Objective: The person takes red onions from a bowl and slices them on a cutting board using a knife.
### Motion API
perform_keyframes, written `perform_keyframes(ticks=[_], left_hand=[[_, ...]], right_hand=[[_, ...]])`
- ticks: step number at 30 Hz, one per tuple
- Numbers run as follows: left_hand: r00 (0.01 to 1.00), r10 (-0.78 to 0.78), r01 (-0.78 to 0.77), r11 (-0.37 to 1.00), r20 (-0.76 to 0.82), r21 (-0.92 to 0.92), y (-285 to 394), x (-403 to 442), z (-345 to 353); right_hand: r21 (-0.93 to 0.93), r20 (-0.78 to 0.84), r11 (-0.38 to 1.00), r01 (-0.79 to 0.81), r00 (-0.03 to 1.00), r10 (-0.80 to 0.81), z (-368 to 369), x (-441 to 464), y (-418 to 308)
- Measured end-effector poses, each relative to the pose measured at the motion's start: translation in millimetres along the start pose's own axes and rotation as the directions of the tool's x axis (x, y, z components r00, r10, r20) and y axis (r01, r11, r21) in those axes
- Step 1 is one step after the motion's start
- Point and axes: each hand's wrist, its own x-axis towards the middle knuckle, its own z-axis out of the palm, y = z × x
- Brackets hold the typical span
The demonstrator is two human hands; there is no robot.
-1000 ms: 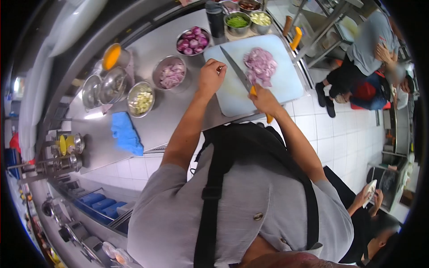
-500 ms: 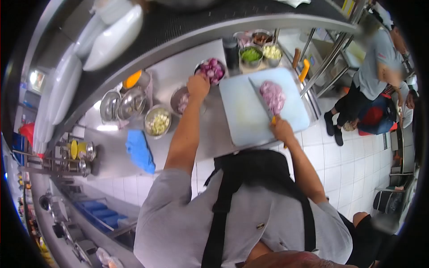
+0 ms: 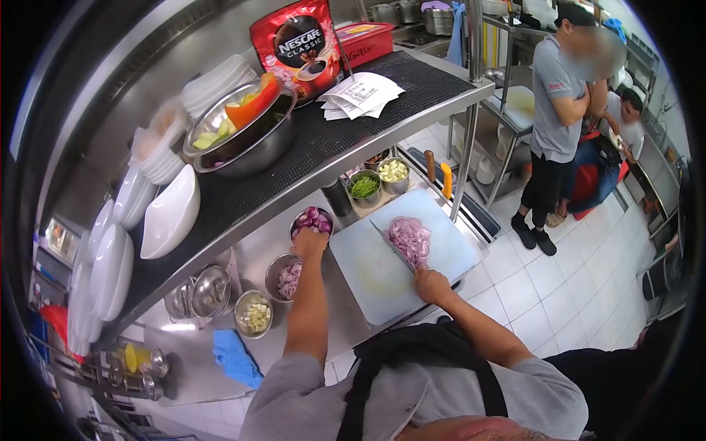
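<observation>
My left hand [image 3: 310, 243] reaches into the steel bowl of whole peeled red onions [image 3: 314, 219]; its fingertips are hidden among them. My right hand [image 3: 434, 285] grips the handle of a knife [image 3: 393, 246], whose blade rests on the white cutting board [image 3: 368, 275]. Right beside the blade is a pile of sliced red onion [image 3: 409, 239]. Below my left hand stands a bowl of sliced onion [image 3: 288, 280], and further left a bowl of pale chopped pieces [image 3: 254, 314].
A metal shelf [image 3: 294, 158] overhangs the counter, bearing a red Nescafe bag [image 3: 298, 45], white dishes [image 3: 170, 213] and a bowl of vegetables [image 3: 239, 125]. A blue cloth [image 3: 236, 358] lies at the left. Two people [image 3: 557, 110] are at the right, one standing.
My left hand has gone from beside the board to the whole onions. My right hand still holds the knife. The view has tilted up, showing more of the shelf.
</observation>
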Motion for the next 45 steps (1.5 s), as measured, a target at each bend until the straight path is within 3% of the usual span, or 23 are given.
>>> perform_keyframes(ticks=[3,5,7,8,10,12,16,17,20,23,29,35,38,45], left_hand=[[0.969,0.186,-0.229,0.923,-0.164,-0.308,-5.6,-32.1,7.1],[0.837,0.489,-0.534,0.631,-0.246,-0.562,-26.0,-30.3,82.6],[0.754,0.623,-0.612,0.551,-0.208,-0.568,-8.0,-106.2,55.1],[0.702,0.678,-0.672,0.528,-0.219,-0.52,-10.7,-114.8,77.0],[0.668,0.733,-0.656,0.496,-0.131,-0.569,-23.3,-128.4,112.0],[0.634,0.746,-0.659,0.386,-0.203,-0.645,-28.2,-136.2,122.1],[0.71,0.684,-0.558,0.397,-0.171,-0.729,-22.1,-149.3,97.5],[0.735,0.672,-0.526,0.476,-0.095,-0.705,-19.9,-153.4,88.2],[0.655,0.74,-0.594,0.38,-0.151,-0.709,-19.6,-145.5,100.4],[0.683,0.716,-0.535,0.354,-0.146,-0.767,-16.0,-139.7,102.1],[0.597,0.797,-0.626,0.397,-0.086,-0.671,-15.0,-127.3,94.1],[0.585,0.81,-0.56,0.375,-0.032,-0.739,-13.3,-123.2,87.8],[0.577,0.817,-0.567,0.401,0.0,-0.719,-10.5,-128.8,78.4],[0.586,0.81,-0.54,0.368,-0.024,-0.757,-11.4,-124.6,91.4]], right_hand=[[0.017,0.012,0.999,-0.039,0.999,0.039,-5.9,-1.8,-5.5],[0.003,-0.011,1.0,-0.005,1.0,0.005,1.9,1.8,2.3],[-0.034,-0.014,0.999,0.024,1.0,-0.025,17.6,6.0,12.0],[-0.066,-0.003,0.997,0.032,0.999,-0.032,21.7,9.0,17.5],[-0.056,-0.079,0.997,0.053,0.995,-0.057,5.6,-2.8,4.4],[-0.028,-0.04,0.996,0.085,0.995,-0.086,4.8,2.1,12.6],[0.006,0.031,1.0,0.011,0.999,-0.011,-36.1,-6.6,-17.9],[0.022,0.057,1.0,-0.007,0.998,0.006,-41.4,-4.9,-23.9],[0.043,0.062,0.997,0.065,0.996,-0.067,-29.0,1.3,-26.2],[0.039,0.088,0.998,0.05,0.995,-0.054,-28.2,0.3,-34.2],[0.022,0.156,0.999,0.046,0.987,-0.049,-34.4,0.7,-41.8],[-0.012,0.147,0.997,0.071,0.987,-0.069,-72.8,-12.2,-59.3],[-0.019,0.232,0.999,0.049,0.972,-0.044,-92.1,-22.8,-74.2],[-0.018,0.237,0.999,0.047,0.971,-0.042,-85.7,-31.8,-74.6]])
